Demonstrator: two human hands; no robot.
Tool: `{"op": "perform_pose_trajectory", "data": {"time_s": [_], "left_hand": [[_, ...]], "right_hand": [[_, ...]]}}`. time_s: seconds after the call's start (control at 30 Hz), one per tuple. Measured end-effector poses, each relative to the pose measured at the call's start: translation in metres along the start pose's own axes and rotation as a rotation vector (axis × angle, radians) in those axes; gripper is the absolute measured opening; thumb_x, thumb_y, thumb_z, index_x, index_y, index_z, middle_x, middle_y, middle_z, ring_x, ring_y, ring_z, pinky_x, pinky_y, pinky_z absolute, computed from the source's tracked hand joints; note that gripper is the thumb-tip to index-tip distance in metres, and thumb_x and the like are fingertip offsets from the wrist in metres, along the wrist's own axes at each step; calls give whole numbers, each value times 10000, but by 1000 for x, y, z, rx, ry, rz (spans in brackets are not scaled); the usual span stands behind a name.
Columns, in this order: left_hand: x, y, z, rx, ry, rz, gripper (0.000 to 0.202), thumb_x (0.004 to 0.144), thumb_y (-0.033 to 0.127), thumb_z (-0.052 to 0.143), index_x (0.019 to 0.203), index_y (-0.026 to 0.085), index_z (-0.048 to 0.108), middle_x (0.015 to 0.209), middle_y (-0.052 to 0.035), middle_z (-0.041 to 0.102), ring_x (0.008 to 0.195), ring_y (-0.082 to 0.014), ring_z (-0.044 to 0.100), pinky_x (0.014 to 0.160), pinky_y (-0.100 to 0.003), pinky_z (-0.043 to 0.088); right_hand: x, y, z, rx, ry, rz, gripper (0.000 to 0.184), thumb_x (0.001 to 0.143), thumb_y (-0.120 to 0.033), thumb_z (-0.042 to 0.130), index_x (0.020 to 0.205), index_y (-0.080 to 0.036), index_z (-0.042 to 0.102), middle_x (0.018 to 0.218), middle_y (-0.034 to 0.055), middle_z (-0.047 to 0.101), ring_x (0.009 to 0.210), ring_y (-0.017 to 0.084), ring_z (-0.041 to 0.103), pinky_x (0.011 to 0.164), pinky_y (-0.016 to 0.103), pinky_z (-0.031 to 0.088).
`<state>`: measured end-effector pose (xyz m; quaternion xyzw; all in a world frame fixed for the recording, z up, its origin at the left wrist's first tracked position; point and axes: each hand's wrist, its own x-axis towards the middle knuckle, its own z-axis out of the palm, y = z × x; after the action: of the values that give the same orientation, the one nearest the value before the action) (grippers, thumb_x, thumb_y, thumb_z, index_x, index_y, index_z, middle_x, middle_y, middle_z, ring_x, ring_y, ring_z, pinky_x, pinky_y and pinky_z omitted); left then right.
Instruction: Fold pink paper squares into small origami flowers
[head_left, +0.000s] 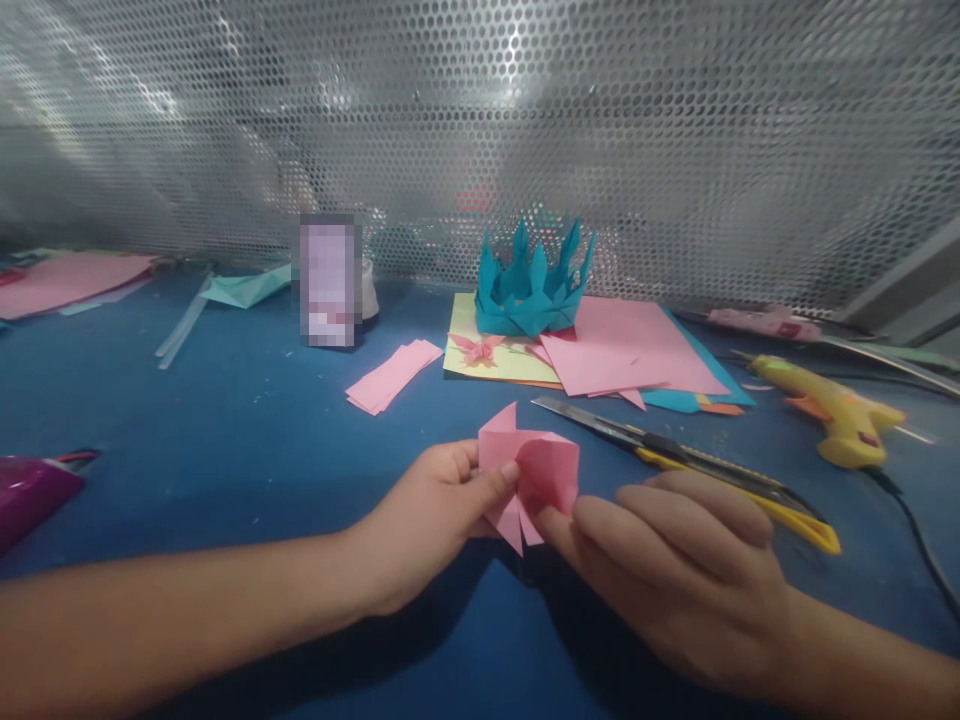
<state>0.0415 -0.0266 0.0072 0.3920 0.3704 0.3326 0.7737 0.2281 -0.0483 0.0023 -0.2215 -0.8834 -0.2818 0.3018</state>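
Observation:
A small folded piece of pink paper point(551, 462) with pointed flaps is held up over the blue table, between both hands. My left hand point(442, 500) pinches its left side, thumb in front and fingers behind. My right hand point(675, 570) is curled at the lower right of the paper, its thumb and forefinger closed at the edge. Just beyond the right hand lies a yellow-and-black utility knife point(675, 455) with its blade out. Past the paper, a stack of pink paper strips point(394, 376) rests on the table.
A blue folded-paper crown point(532, 290) stands on coloured sheets point(637, 345) at the back. On the right are a yellow glue gun point(840, 405) with a cord and a pink tool point(765, 323). A blurred-out upright object point(328, 285) stands before the perforated metal wall point(420, 130).

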Motion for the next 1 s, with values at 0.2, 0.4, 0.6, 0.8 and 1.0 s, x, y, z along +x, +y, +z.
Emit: {"op": "perform_pose_trajectory", "data": {"time_s": [0.2,0.4,0.6,0.8,1.0], "left_hand": [[1,-1,0,-15,10,-2,267,757,324,688,863,80,659,736,-34,639,623,-87,566,636,-217,456],[1,-1,-1,13,-4,1,214,751,291,697,862,112,661,737,-18,651,628,-86,566,626,-208,436],[0,-1,-2,103,24,7,228,691,266,738,837,106,665,691,-11,637,589,-95,543,593,-221,423],[1,-1,-1,125,20,23,148,714,216,700,811,106,673,698,-11,637,610,-90,542,603,-207,415],[1,-2,-2,107,4,30,199,705,247,715,835,99,684,717,-28,650,625,-103,553,621,-218,422]], "right_hand": [[-1,-1,1,0,-2,17,117,827,-87,595,811,-179,666,748,-33,600,700,118,463,716,301,397],[-2,-1,1,35,-25,7,131,830,-76,569,834,-165,666,739,-27,589,683,120,458,733,303,407],[1,-1,-1,64,-26,-29,140,837,-78,558,832,-155,675,760,-17,613,696,122,477,701,303,411],[1,-1,-2,70,-20,-18,170,847,-62,544,815,-166,674,789,-18,628,719,122,479,730,306,402],[3,-1,-3,57,-31,-22,191,854,-72,535,800,-186,678,772,-19,624,706,123,488,724,299,402]]}}
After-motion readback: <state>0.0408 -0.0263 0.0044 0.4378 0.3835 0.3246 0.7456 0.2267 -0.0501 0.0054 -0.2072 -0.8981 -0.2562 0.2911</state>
